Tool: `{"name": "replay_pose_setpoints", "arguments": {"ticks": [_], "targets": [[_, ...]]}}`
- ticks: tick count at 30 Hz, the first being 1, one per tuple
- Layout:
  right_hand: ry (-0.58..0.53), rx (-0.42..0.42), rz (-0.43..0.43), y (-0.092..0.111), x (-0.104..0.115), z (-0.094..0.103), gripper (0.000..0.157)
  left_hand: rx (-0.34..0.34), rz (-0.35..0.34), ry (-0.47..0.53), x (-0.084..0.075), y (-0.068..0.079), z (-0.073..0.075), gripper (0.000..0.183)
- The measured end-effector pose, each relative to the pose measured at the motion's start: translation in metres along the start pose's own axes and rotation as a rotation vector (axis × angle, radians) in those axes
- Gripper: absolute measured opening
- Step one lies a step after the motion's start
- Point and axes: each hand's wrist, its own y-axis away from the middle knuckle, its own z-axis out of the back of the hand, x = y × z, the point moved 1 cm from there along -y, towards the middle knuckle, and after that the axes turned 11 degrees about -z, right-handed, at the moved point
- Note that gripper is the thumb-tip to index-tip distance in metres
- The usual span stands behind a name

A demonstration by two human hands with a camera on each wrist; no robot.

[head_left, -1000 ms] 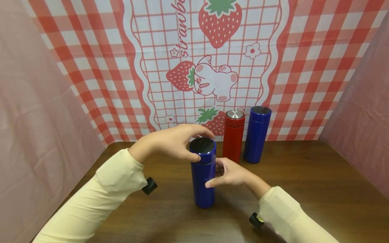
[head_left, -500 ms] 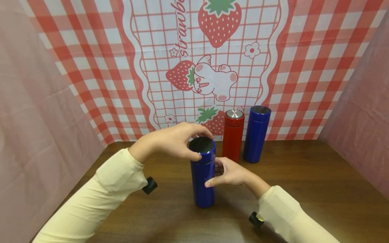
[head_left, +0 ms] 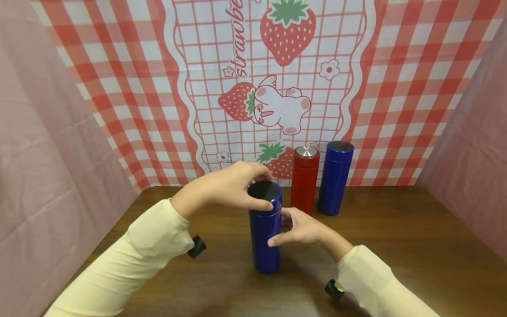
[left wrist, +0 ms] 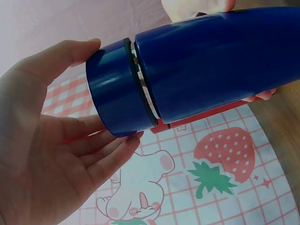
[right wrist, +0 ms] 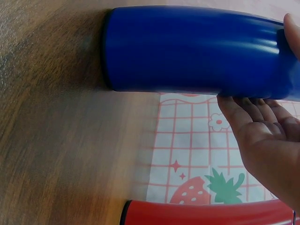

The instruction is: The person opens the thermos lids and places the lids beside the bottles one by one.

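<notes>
A dark blue thermos (head_left: pixel 264 246) stands upright on the table in front of me, its shiny dark-topped lid (left wrist: pixel 117 89) still on the mouth. Between lid and body a narrow gap with a silvery thread shows in the left wrist view. My left hand (head_left: pixel 229 185) grips the lid from the left, thumb at the near side and fingers behind. Lower down, my right hand (head_left: pixel 303 226) holds the thermos body from the right, thumb in front; its fingers (right wrist: pixel 239 115) reach round the far side.
Behind the right hand stands a red thermos (head_left: pixel 304 182) with a silver top. Next to it on the right is another blue thermos (head_left: pixel 336 180). The wooden table (head_left: pixel 396 233) ends at a checked strawberry cloth (head_left: pixel 190 88), with pink cloth at both sides.
My left thumb has moved to the right across the near side of the lid, and the left fingers have shifted behind it. The right hand and the thermos body keep their place.
</notes>
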Motion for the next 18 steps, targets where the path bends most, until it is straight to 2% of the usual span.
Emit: {"name": "replay_pose_setpoints", "arguments": {"ticks": [6, 11, 18], "targets": [[0.014, -0.005, 0.008, -0.0001, -0.0014, 0.0006, 0.064, -0.013, 0.011, -0.023, -0.0003, -0.0001, -0.0017, 0.050], [0.015, -0.003, 0.002, -0.0003, -0.0013, 0.0004, 0.066, -0.013, 0.015, -0.019, 0.0015, 0.0008, -0.0020, 0.061], [0.004, -0.002, -0.012, -0.0002, -0.0009, 0.0003, 0.067, 0.070, -0.062, 0.010, 0.0042, 0.0031, -0.0008, 0.061]]}}
